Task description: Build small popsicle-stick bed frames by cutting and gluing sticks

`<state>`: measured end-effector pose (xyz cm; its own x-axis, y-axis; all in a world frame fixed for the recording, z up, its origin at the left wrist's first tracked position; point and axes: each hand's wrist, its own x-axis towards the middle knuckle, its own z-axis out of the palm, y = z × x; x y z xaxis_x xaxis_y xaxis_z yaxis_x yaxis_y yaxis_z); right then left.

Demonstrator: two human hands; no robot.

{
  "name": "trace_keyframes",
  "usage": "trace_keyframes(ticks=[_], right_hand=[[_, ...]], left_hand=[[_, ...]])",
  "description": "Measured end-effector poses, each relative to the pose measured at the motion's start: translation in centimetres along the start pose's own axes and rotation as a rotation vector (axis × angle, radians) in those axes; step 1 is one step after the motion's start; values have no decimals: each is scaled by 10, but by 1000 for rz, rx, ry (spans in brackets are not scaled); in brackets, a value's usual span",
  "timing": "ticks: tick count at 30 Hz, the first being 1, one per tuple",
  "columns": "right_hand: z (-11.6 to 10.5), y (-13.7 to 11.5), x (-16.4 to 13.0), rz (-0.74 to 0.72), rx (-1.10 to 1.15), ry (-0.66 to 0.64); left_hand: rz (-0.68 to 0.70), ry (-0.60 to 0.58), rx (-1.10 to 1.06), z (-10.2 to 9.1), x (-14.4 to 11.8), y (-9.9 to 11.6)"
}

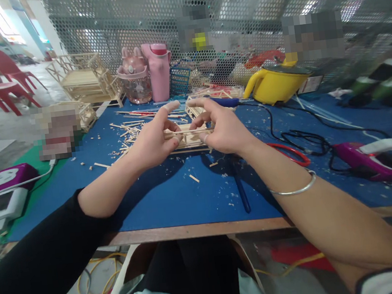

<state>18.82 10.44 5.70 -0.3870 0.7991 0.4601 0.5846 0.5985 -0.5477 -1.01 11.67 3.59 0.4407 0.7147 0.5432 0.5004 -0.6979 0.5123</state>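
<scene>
A small model built of thin wooden sticks stands on the blue tabletop in the middle of the view. My left hand grips its left end between thumb and fingers, with the index finger stretched out above. At the other end, my right hand pinches it in the same way, its index finger also raised. A thin stick runs across the top between both hands. The fingers partly hide the model's ends. Loose stick pieces are heaped beside my left hand, and another stick-built piece is just behind.
At the back are a stick-built chair-like model, a pink bottle, a clear jar and a yellow pot. Black cable and a purple power strip lie right. A blue pen-like tool lies in front. People are behind the mesh.
</scene>
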Motion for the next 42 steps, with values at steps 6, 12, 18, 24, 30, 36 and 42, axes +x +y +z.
trace_keyframes(ticks=[6,12,18,24,30,36,42], right_hand=[[-7,-10,-2,-57,-173,157],[-8,-27,-22,48,-392,155],[13,-19,-28,83,-596,162],[24,-22,-26,40,-671,239],[29,-26,-27,56,-754,230],[33,-26,-27,50,-788,243],[34,-21,-25,9,-788,234]], left_hand=[[14,9,-5,1,1,-2],[29,2,7,1,0,-4],[41,17,13,1,0,-3],[32,7,8,0,1,-3],[26,2,-1,0,1,-2],[20,3,-28,1,1,-4],[27,1,-82,0,1,-3]])
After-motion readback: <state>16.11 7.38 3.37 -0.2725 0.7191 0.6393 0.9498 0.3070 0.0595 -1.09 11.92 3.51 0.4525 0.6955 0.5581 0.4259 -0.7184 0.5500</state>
